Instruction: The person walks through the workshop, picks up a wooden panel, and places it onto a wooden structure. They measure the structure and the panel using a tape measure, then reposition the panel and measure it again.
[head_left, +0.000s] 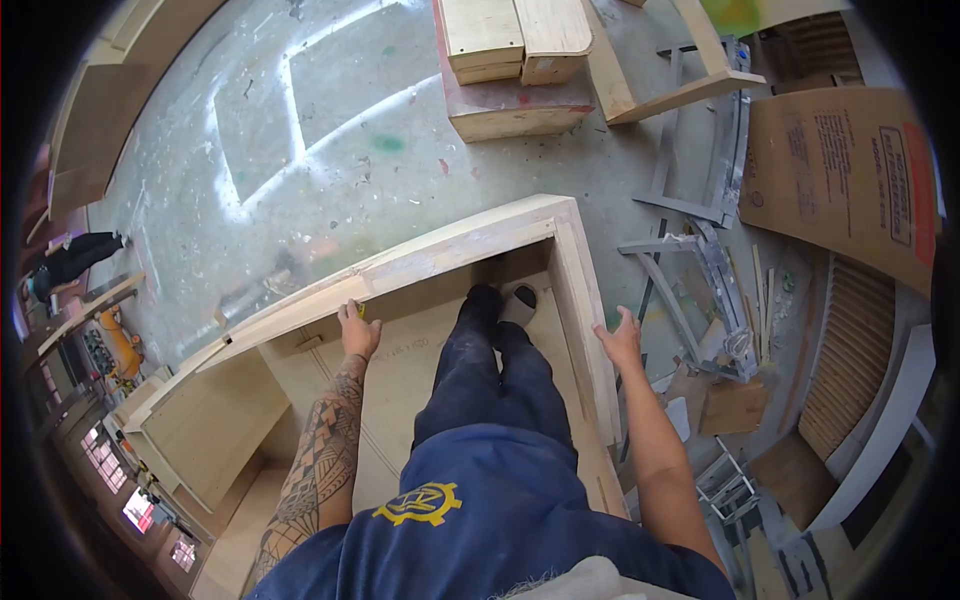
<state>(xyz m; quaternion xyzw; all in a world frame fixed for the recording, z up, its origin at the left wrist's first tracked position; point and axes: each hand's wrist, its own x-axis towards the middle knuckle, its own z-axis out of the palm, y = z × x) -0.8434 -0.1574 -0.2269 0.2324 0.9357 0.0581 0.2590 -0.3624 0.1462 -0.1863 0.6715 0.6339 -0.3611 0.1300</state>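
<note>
I stand inside a large, unfinished wooden cabinet frame (pixel 460 245), with its rails around my legs. My left hand (pixel 358 332) is at the inner edge of the long front rail, its fingers curled and the thumb out to the side. Between those fingers shows a small yellow-green bit (pixel 361 311); I cannot tell what it is. Beside the outer edge of the right side panel (pixel 590 320), my right hand (pixel 620 340) hangs with thumb and fingers apart, holding nothing. Under my feet lies a plywood panel (pixel 400 390) with faint writing.
Wooden boxes (pixel 520 110) are stacked ahead on the concrete floor. To the right are grey metal frames (pixel 690 290), a large cardboard carton (pixel 840 180) and a small brown box (pixel 735 405). A plywood compartment (pixel 215 420) adjoins on the left. Another person (pixel 75 262) is at far left.
</note>
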